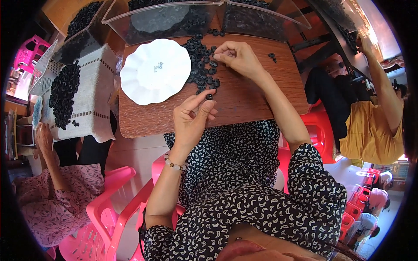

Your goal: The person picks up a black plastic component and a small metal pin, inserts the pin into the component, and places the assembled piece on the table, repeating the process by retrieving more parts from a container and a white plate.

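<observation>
Between the thumb and forefinger of my left hand (190, 119) is a small black ring-shaped part (209, 97), held over the near part of the brown table (257, 102). My right hand (239, 58) has its fingers curled and thumb and fingertips together at the right edge of a pile of small black parts (201, 61). Whatever those fingertips may hold is too small to make out. Left of the pile, and touching it, lies a white plate with a wavy rim (141, 82), which carries small bluish bits near its middle.
Clear plastic bins (174, 32) of black parts line the table's far edge. A few loose parts (272, 56) lie at the right. On the left, a person works beside a cloth-covered table (93, 91) heaped with black parts. Another person in yellow (370, 126) sits at the right. Pink chairs (111, 209) stand around.
</observation>
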`<state>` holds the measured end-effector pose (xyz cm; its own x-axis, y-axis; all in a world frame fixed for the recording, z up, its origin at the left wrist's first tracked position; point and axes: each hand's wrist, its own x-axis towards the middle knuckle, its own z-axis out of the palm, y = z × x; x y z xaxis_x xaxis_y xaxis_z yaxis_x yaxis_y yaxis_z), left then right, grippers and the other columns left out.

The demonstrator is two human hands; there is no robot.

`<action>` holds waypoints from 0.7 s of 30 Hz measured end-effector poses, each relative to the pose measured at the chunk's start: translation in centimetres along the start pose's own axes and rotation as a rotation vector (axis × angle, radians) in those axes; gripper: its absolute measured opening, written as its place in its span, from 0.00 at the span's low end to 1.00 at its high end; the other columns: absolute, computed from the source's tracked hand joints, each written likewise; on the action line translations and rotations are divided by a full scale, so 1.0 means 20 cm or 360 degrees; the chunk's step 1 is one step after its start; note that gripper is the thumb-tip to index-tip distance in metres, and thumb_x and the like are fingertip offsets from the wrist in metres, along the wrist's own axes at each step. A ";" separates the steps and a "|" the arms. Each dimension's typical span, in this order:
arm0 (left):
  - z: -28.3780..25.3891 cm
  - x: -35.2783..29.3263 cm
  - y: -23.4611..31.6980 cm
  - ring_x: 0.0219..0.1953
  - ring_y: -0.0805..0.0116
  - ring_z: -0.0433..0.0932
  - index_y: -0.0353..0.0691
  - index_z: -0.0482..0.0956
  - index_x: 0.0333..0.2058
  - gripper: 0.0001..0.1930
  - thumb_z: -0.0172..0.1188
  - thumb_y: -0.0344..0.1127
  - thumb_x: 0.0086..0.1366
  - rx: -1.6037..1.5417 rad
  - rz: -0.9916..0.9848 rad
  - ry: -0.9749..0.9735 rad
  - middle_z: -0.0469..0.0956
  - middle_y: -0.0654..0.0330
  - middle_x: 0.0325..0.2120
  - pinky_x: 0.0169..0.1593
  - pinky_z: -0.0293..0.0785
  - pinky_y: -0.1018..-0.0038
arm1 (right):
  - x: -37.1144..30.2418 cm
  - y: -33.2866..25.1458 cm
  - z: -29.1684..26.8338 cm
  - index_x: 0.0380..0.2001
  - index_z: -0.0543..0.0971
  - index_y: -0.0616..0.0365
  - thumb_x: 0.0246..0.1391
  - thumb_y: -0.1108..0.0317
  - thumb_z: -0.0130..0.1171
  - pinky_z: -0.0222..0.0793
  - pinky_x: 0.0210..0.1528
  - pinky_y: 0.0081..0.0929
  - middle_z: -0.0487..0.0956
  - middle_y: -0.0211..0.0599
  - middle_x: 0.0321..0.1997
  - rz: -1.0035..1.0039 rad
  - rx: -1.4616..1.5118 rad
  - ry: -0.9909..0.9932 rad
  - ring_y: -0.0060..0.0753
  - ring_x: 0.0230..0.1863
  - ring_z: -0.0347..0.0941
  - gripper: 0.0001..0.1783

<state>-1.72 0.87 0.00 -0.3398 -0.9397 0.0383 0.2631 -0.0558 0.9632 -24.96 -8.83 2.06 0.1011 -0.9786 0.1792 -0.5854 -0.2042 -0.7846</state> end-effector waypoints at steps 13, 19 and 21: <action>0.01 0.00 -0.04 0.31 0.76 0.82 0.33 0.83 0.52 0.14 0.64 0.27 0.69 -0.0019 0.0180 0.0165 0.80 0.60 0.34 0.34 0.79 0.82 | -0.36 -0.33 0.04 0.40 0.85 0.64 0.59 0.70 0.69 0.74 0.40 0.16 0.84 0.29 0.37 0.0116 0.0878 -0.0290 0.16 0.39 0.79 0.09; 0.01 0.00 -0.03 0.31 0.76 0.82 0.33 0.84 0.51 0.13 0.64 0.27 0.69 0.0001 0.0181 0.0143 0.80 0.60 0.35 0.35 0.80 0.82 | -0.39 -0.30 0.07 0.46 0.82 0.66 0.60 0.71 0.68 0.75 0.45 0.15 0.84 0.29 0.39 0.0096 0.0878 -0.0282 0.16 0.42 0.79 0.13; 0.01 0.01 -0.03 0.32 0.76 0.82 0.32 0.84 0.50 0.13 0.64 0.26 0.69 -0.0024 0.0211 0.0163 0.80 0.60 0.36 0.35 0.81 0.82 | -0.40 -0.29 0.08 0.48 0.81 0.66 0.60 0.71 0.68 0.75 0.45 0.16 0.84 0.30 0.40 0.0068 0.0850 -0.0240 0.16 0.43 0.79 0.14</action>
<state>-2.15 0.89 -0.50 -0.2078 -0.9686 0.1366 0.3134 0.0664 0.9473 -21.12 0.13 4.32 0.2230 -0.9712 0.0845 -0.1064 -0.1104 -0.9882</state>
